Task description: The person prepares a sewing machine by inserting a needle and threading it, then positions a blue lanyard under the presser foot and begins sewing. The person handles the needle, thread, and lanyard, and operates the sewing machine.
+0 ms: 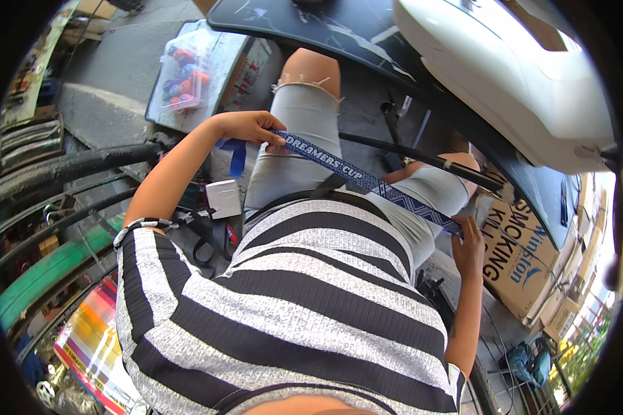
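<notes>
A blue patterned lanyard strap (367, 181) with white lettering is stretched in a slanting line above my lap. My left hand (253, 128) pinches its upper left end, over one thigh. From beneath that hand a short plain blue tail of ribbon (237, 158) hangs down. At the strap's lower right end, my right hand (468, 243) grips it between thumb and fingers, beside my other knee. Between the two hands the strap looks taut and flat.
Ahead stands a black marble-patterned table (304, 24) with a white sewing machine (512, 76) on it. A clear plastic box of colourful spools (185, 75) sits at the far left. Cardboard boxes (519, 266) stand at right; metal railings (69, 166) run along the left.
</notes>
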Tool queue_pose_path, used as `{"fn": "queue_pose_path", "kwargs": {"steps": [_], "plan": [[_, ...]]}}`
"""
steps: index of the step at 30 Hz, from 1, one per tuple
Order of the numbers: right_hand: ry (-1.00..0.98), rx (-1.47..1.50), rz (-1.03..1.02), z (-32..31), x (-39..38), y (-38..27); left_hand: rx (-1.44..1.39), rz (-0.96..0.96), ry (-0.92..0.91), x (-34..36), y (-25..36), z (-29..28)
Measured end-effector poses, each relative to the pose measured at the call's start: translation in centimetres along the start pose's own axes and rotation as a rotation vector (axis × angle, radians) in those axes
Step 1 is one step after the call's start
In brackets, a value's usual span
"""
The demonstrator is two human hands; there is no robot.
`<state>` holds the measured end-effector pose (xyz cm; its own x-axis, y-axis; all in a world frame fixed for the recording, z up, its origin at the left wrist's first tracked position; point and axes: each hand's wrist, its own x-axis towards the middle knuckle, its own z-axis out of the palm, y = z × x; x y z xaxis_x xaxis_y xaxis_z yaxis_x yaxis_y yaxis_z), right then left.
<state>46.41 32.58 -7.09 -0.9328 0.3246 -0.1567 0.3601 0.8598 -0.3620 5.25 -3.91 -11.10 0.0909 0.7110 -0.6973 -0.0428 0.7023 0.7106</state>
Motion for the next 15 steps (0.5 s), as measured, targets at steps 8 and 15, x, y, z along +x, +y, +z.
{"fn": "queue_pose_path", "kwargs": {"steps": [8,15], "plan": [[-0.081,0.489,0.116,5.2,1.4,1.4,-0.180,-0.257,0.120,-3.1,-6.2,-1.7],[-0.096,0.558,0.158,5.0,0.5,2.1,-0.034,-0.150,0.129,-4.1,-8.8,-2.7]]}}
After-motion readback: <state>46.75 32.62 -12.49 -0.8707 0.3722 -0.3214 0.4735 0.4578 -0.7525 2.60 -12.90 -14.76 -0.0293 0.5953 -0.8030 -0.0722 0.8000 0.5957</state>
